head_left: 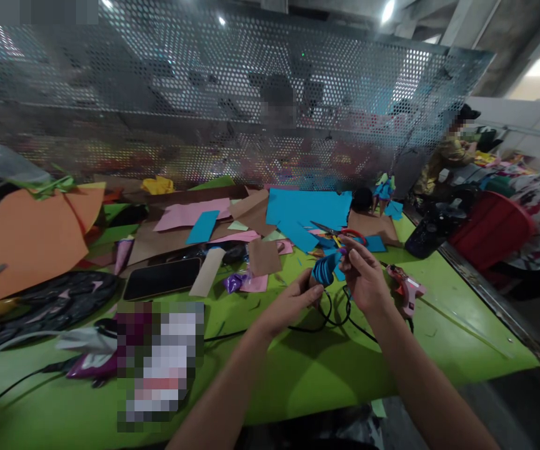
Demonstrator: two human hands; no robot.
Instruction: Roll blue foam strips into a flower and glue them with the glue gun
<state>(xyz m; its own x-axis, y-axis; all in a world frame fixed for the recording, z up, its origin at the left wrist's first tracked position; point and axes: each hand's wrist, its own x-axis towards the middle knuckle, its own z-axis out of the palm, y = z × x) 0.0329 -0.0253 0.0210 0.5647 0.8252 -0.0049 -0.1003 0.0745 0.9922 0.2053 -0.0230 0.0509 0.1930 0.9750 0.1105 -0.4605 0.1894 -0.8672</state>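
A small blue craft piece wound with dark stripes (325, 270) is held above the green table. My left hand (295, 297) is closed around its lower end, thumb along the near side. At its upper right end, my right hand (364, 272) pinches a tip where a bit of purple shows; the fingers partly hide it. Just behind the hands lie scissors (327, 230) with red and yellow on the handles. To the right of my right hand rests a pink glue gun (407, 289). A black cable (330, 315) loops on the table beneath the hands.
Blue sheets (307, 207), brown and pink scraps and orange sheets (26, 240) cover the back and left. A phone (163, 279) lies left of my hands. A dark bottle (427, 231) stands near the right edge. Behind rises a perforated metal screen (195, 81); other people sit at right.
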